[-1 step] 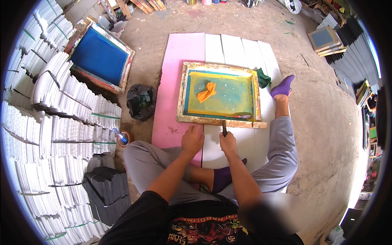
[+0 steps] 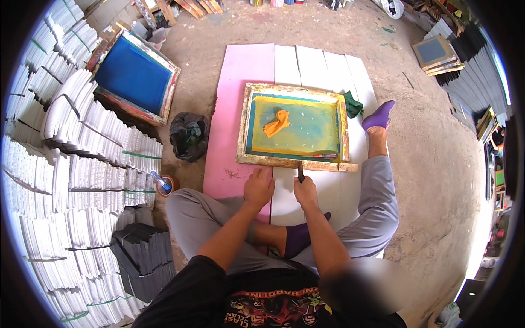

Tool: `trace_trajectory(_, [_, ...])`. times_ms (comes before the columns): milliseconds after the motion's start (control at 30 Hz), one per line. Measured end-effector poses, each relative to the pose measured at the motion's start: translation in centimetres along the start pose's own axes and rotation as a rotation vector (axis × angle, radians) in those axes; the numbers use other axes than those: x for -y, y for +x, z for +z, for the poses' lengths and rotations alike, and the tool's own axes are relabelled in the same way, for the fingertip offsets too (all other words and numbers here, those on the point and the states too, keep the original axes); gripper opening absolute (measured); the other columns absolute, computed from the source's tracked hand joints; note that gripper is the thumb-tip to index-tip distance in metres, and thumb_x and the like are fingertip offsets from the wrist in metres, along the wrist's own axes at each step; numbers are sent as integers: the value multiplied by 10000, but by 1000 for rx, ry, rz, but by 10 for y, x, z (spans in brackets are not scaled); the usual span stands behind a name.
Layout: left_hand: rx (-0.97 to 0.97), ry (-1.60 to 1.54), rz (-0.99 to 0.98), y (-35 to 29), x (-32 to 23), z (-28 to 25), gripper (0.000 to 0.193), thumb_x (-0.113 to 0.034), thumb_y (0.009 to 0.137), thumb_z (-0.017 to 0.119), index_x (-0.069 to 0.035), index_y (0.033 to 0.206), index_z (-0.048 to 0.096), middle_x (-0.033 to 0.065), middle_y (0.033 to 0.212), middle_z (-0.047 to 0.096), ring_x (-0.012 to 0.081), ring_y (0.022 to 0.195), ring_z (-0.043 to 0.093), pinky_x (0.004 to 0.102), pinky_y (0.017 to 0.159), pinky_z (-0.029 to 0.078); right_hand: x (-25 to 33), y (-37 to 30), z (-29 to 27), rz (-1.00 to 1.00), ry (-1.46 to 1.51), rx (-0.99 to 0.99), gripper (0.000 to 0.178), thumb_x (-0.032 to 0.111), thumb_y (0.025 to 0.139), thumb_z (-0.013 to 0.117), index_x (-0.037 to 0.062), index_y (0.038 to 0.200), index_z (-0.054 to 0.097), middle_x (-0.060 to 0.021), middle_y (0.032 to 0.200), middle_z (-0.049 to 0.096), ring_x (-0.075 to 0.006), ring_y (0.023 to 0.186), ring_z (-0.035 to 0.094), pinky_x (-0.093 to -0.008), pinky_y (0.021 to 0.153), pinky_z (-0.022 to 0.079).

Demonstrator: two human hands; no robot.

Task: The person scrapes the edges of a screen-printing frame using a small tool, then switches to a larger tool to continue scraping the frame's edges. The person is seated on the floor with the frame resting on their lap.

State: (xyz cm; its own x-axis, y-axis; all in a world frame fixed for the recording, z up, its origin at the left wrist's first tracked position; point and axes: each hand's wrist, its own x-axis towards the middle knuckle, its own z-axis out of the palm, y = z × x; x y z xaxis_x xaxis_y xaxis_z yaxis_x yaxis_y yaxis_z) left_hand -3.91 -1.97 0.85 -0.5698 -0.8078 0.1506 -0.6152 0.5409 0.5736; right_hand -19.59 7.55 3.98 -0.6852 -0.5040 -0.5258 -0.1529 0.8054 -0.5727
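A wood-framed printing screen (image 2: 241,126) with yellow and blue-green mesh lies flat in front of me. My right hand (image 2: 305,191) is wrapped round a black-handled tool (image 2: 300,170), which points away from me and meets the frame's near edge. The tool's kind is unclear. My left hand (image 2: 258,186) is closed with fingers curled, just nearer than that edge; whatever it may hold is hidden. On the mesh lie a crumpled orange cloth (image 2: 276,124) and a slim red-and-clear tool (image 2: 326,156). A wooden strip (image 2: 348,167) juts out at the near right corner.
Pink and white boards (image 2: 240,65) lie under the screen. A dark green cloth (image 2: 353,104) touches its right side, near my purple-socked foot (image 2: 378,115). Leftward are a black plastic bag (image 2: 189,136), a blue screen (image 2: 134,76), a small pot (image 2: 165,186) and bundled white sheets (image 2: 93,164).
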Motion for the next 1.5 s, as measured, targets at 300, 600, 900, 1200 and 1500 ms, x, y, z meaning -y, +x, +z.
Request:
trace_trajectory(300, [1, 26, 76, 4, -1, 10, 497, -244, 846, 749, -128, 1306, 603, 141, 1161, 625, 353, 974, 660, 474, 767, 553, 27, -12, -12, 58, -240, -32, 407, 340, 1001, 588, -38, 1148, 626, -304, 1132, 699, -461, 1114, 667, -533, 969, 519])
trace_trajectory(600, [74, 46, 39, 5, -3, 14, 491, -241, 827, 759, -123, 1280, 611, 130, 1200, 608, 349, 961, 655, 473, 739, 546, 22, -1, -21, 41, -316, -23, 277, 142, 908, 576, -7, 1131, 641, -275, 1118, 714, -435, 1094, 687, -522, 947, 540])
trace_trajectory(900, [-9, 75, 55, 7, -7, 17, 464, -201, 794, 781, -112, 1223, 626, 134, 1233, 597, 365, 973, 657, 468, 758, 553, 0, 12, -28, -21, -245, 38, 257, 153, 859, 618, 9, 1063, 674, -275, 1066, 722, -456, 1063, 682, -515, 942, 537])
trace_trajectory(1200, [-86, -6, 118, 11, -5, 12, 372, -230, 859, 738, -89, 1192, 652, 121, 1149, 641, 345, 955, 658, 451, 746, 552, -25, 14, -12, 23, 416, 250, 154, 98, 798, 662, 16, 929, 664, -89, 684, 659, -166, 523, 635, -316, 486, 515])
trace_trajectory(1500, [28, -334, -120, 15, 22, -15, 210, -233, 999, 627, -52, 1100, 653, 155, 911, 703, 334, 815, 675, 428, 730, 526, 17, -30, 28, -86, 522, 600, 171, 79, 834, 690, 2, 978, 639, -82, 699, 639, -151, 533, 616, -302, 465, 491])
